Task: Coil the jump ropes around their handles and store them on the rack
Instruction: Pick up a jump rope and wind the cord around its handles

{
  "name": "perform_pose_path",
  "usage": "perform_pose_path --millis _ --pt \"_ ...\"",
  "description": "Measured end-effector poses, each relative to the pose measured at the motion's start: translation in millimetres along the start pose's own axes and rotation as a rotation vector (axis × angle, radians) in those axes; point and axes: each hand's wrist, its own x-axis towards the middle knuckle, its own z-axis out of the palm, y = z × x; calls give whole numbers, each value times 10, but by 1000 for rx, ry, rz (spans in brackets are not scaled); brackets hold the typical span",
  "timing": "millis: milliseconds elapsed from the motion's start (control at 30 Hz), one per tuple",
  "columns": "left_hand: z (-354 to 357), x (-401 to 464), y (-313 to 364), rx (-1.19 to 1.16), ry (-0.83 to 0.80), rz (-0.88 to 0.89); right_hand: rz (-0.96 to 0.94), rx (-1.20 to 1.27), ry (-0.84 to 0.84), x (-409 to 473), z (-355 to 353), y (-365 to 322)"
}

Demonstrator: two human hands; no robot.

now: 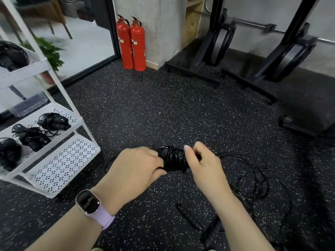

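Left hand (135, 167) grips the handles (172, 158); right hand (203, 160) pinches the rope (253, 178): keep turns taut, tuck the end.

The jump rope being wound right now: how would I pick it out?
Find the white rack on the left, then look right to the two hands over the speckled floor. The bundle between them is it: unlike the loose handles below, it is wrapped in cord.

Two red fire extinguishers (130, 44) stand upright and touching against a concrete pillar (154, 24). A potted green plant (49, 51) sits left of them; black weight plates (222, 44) rest on stands to the right.
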Motion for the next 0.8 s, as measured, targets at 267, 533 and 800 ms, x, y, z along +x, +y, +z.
perform_pose_path --millis 267,533,800 --pt "42 26 -92 -37 -46 77 -86 -105 -280 2 -166 46" --pt "-69 -47 -101 -351 -124 31 -5 117 -477 41 -351 80" --pt "-140 43 -66 -1169 -192 -188 222 575 -523 -54 -266 13"
